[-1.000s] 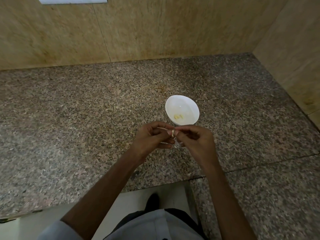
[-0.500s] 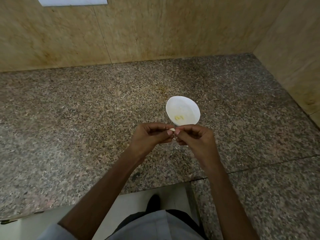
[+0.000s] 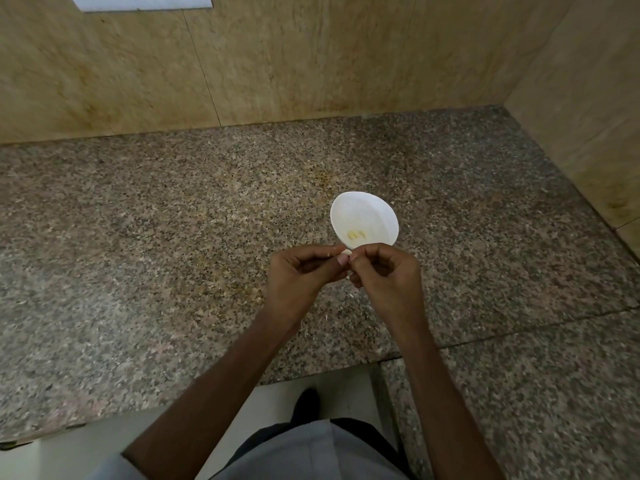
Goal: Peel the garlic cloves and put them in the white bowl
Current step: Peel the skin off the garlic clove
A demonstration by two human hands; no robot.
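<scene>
Left hand (image 3: 298, 278): just below the middle of the frame, fingers curled in, thumb and forefinger pinching the garlic clove (image 3: 346, 252) at its left end
Right hand (image 3: 384, 275): knuckle to knuckle with the left, fingers curled, its fingertips gripping the same clove from the right
Garlic clove: small, pale and smooth, held between the two hands in front of the near rim of the bowl; how much skin is on it cannot be told
Pale scrap: a white bit shows lower down between the hands (too small to say what it is)
White bowl (image 3: 360, 202): round, shallow, glossy, standing on the bench just above the hands in the frame
Peeled cloves (image 3: 356, 234): a couple of yellowish pieces lying on the bowl's floor towards its near side
Bench (image 3: 156, 237): polished speckled granite, brown-grey, with a straight seam (image 3: 519, 332) running across the lower right
Flecks (image 3: 351, 295): tiny white bits on the stone under the hands
Walls (image 3: 277, 57): beige veined stone slabs along the top and the right edge, stained in places
Bottom of frame: pale floor (image 3: 242, 410), a dark shoe (image 3: 306, 403), grey cloth (image 3: 304, 452)
</scene>
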